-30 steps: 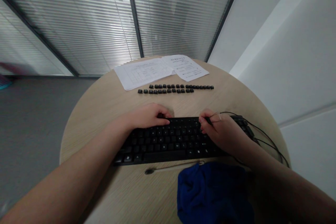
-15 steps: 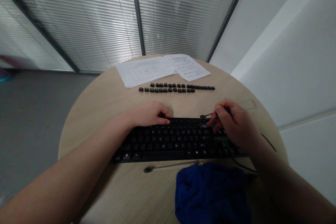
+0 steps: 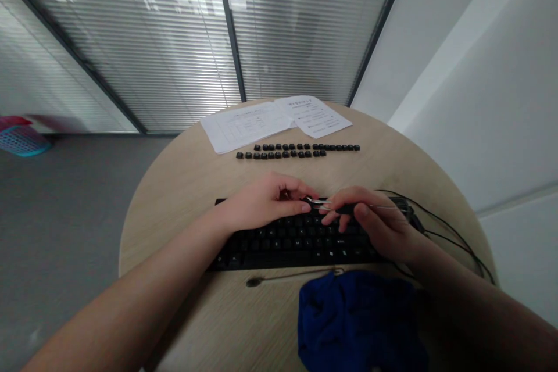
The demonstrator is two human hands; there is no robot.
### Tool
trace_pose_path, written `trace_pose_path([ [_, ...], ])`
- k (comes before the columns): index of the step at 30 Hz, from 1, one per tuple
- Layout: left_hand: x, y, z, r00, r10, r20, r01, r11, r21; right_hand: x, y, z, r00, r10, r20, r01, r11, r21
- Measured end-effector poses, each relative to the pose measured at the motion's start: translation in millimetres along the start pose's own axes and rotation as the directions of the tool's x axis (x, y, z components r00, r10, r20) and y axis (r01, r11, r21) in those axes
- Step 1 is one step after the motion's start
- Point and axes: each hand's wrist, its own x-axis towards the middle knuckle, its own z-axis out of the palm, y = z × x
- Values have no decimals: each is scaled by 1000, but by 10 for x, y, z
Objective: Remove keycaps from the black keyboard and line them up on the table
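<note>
My left hand point(image 3: 268, 203) is over the upper part of a black keyboard point(image 3: 283, 244), its thumb and fingers pinching a small black keycap point(image 3: 308, 200), partly hidden by the fingertips. My right hand point(image 3: 377, 218) grips the black handle of a wire keycap puller point(image 3: 346, 208) above the keyboard's right side. The puller's wire ends reach left to the keycap between my left fingers, and its other wire end runs back across my right palm. Both hands cover part of the upper key rows.
Two rows of loose keycaps point(image 3: 285, 154) lie beyond the keyboard, with printed papers point(image 3: 248, 124) behind them. A thin tool with a dark round end point(image 3: 254, 282) and a blue cloth point(image 3: 353, 319) lie in front. Black cables point(image 3: 457, 235) curve at right. A basket point(image 3: 24, 139) is on the floor.
My right hand has moved left with the puller and the keycap at its wire ends. My left hand has come off the keyboard's top edge and pinched that keycap.
</note>
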Motion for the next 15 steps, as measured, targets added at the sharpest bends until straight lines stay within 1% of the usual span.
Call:
trace_pose_path([
  [2, 19, -33, -1, 1000, -7, -16, 7, 1000, 22, 10, -14, -7, 1000, -22, 2, 22, 1000, -20],
  [5, 37, -52, -7, 997, -32, -67, 39, 993, 107, 32, -78, -35, 993, -96, 71, 108, 974, -197],
  [7, 40, -37, -4, 995, -23, -99, 38, 987, 156, 41, -123, -53, 981, -145, 128, 179, 934, -310],
  [8, 40, -27, -1, 993, -12, -116, 32, 984, 177, 44, -136, -57, 978, -159, 135, 197, 918, -346],
  [11, 42, -13, 9, 984, 26, -176, 12, 977, 214, 51, -123, -50, 966, -244, 82, 258, 896, -361],
  [13, 47, -25, 14, 979, 40, -200, -3, 983, 182, 59, -85, -34, 945, -323, 47, 320, 888, -332],
  [15, 51, -43, 15, 975, 45, -215, -14, 990, 141, 67, -51, -17, 930, -367, 36, 359, 879, -315],
])
